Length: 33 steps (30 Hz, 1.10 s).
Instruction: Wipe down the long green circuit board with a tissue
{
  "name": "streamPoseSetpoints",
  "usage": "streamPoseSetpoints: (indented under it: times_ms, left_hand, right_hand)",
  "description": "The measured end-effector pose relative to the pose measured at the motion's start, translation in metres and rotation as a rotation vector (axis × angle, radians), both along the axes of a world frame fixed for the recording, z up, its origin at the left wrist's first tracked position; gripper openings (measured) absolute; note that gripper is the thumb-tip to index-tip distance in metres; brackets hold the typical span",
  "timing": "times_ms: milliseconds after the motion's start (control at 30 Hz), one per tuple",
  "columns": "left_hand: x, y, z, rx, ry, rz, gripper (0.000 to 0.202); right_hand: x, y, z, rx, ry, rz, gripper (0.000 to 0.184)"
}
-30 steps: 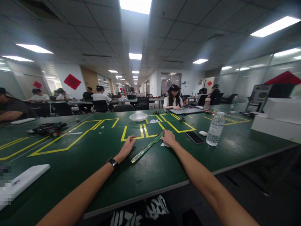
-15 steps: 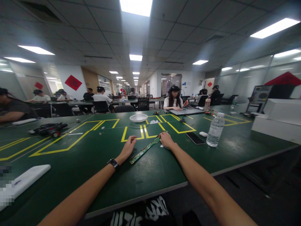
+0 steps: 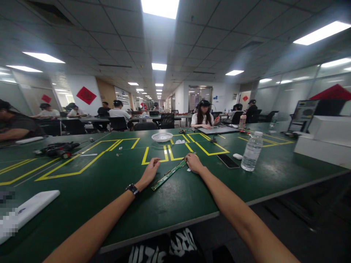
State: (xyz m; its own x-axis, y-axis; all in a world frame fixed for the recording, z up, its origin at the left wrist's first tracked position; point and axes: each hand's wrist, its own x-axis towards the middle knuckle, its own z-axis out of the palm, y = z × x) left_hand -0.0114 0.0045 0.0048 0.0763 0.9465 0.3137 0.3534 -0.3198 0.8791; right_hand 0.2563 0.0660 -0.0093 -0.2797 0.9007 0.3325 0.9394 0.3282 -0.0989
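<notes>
A long narrow green circuit board strip point(image 3: 168, 175) lies diagonally on the green table point(image 3: 115, 190) in front of me. My right hand point(image 3: 194, 163) rests at the strip's far end, fingers curled down on it, over a small white scrap. My left hand point(image 3: 150, 171), with a black watch on the wrist, lies on the table just left of the strip, fingers curled loosely, holding nothing that I can see.
A water bottle point(image 3: 252, 151), a dark phone point(image 3: 228, 161) and a small white object point(image 3: 237, 156) lie to the right. A clear dish point(image 3: 161, 137) sits beyond the yellow tape boxes. White boxes point(image 3: 323, 142) stand at far right, black tools point(image 3: 56, 149) at left. Other people sit at tables behind.
My right hand has drawn slightly left along the strip's far end and my left hand has crept a little forward. The strip has barely moved.
</notes>
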Motion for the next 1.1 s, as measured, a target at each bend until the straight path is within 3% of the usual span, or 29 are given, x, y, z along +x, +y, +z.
streamPoseSetpoints:
  times_ms: [300, 500, 633, 800, 967, 1100]
  left_hand:
    - [0.001, 0.002, 0.0, 0.017, 0.0, 0.003, 0.034]
    - [-0.001, 0.009, -0.007, 0.08, 0.079, -0.048, 0.031]
    - [-0.001, 0.009, -0.009, 0.125, 0.149, -0.081, 0.028]
    - [0.0, 0.008, -0.009, 0.166, 0.148, -0.062, 0.026]
    - [-0.001, 0.009, -0.008, 0.18, 0.142, -0.055, 0.025]
    - [0.0, 0.009, -0.008, 0.203, 0.129, -0.043, 0.025]
  right_hand:
    - [-0.001, 0.001, -0.001, -0.033, -0.025, -0.03, 0.054]
    - [-0.009, -0.007, 0.01, -0.001, -0.048, 0.054, 0.051]
    - [-0.034, -0.021, 0.017, 0.044, -0.067, 0.207, 0.044]
    - [-0.066, -0.039, 0.023, -0.014, -0.14, 0.348, 0.036]
    - [-0.079, -0.053, 0.032, -0.015, -0.031, 0.344, 0.041]
    - [-0.084, -0.057, 0.029, 0.02, -0.003, 0.275, 0.046]
